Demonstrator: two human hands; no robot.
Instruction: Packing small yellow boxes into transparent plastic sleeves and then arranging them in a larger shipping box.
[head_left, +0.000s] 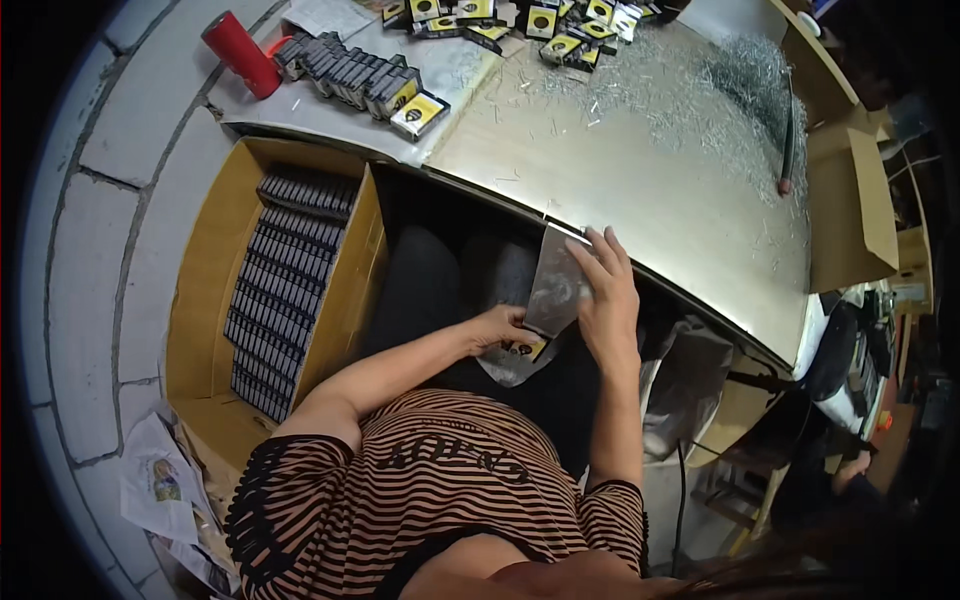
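Note:
Over my lap, a small yellow-and-black box (527, 349) sits at the fingers of my left hand (497, 330), which are closed on it. A flat grey sheet or tray (562, 275), rather shiny, leans from my lap toward the table's front edge. My right hand (610, 285) lies along the right side of that grey piece, its fingers stretched out and touching it near the top. Whether the thumb grips its edge is hidden. Under the small box shows a pale, clear-looking sheet (515, 372).
Left of my legs stands an open carton (210, 300) with rows of small dark boxes. On the table (560, 150) lie a row of boxes (345, 72), a pile of yellow-and-black boxes (570, 40), a red cylinder (241, 54) and a heap of thin metal pins (745, 90). Another person's hand (853, 468) shows far right.

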